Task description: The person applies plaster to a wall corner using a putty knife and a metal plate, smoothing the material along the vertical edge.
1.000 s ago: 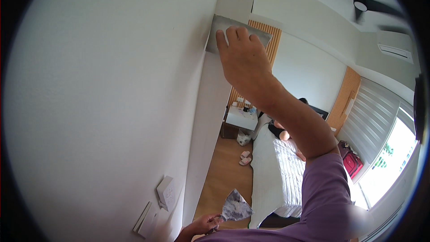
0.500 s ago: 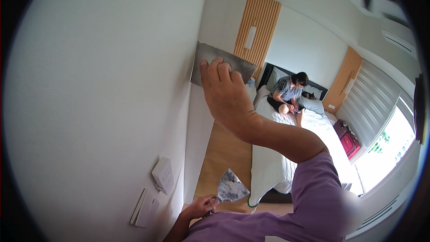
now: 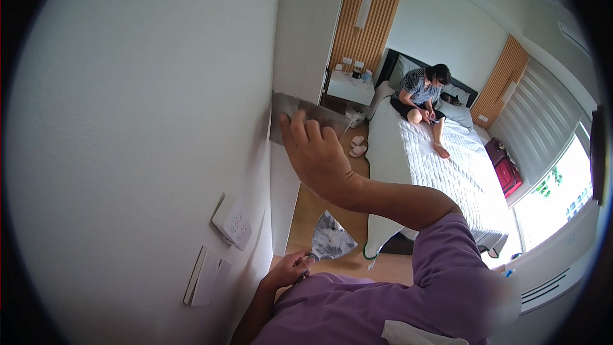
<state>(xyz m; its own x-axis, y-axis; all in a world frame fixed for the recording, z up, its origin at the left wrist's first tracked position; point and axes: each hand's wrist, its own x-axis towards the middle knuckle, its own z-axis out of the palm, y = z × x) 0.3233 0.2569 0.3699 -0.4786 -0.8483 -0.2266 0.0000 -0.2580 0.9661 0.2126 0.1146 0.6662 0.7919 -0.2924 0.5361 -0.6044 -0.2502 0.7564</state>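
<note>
My right hand (image 3: 322, 158) is raised in front of me, its fingers wrapped over a flat, grey metal scraper plate (image 3: 329, 115). The plate lies across the edge of the white wall column (image 3: 303, 38), its left end meeting the corner by the big wall. Down by my waist, my left hand (image 3: 287, 270) is closed round the handle of a putty knife (image 3: 333, 237). Its wide blade points up and right, smeared with whitish filler. The face of the plate toward the column is hidden.
Two white wall fittings (image 3: 233, 222) stick out from the left wall (image 3: 140, 121). Beyond the column are a white bedside table (image 3: 351, 91), slippers (image 3: 358, 147) and a bed (image 3: 389, 160), where a person (image 3: 421, 92) sits. Red luggage (image 3: 507, 176) stands by the window.
My right hand and the scraper plate have moved down along the column. The view has tilted, so the bed and wall fittings appear higher. My left hand keeps hold of the putty knife.
</note>
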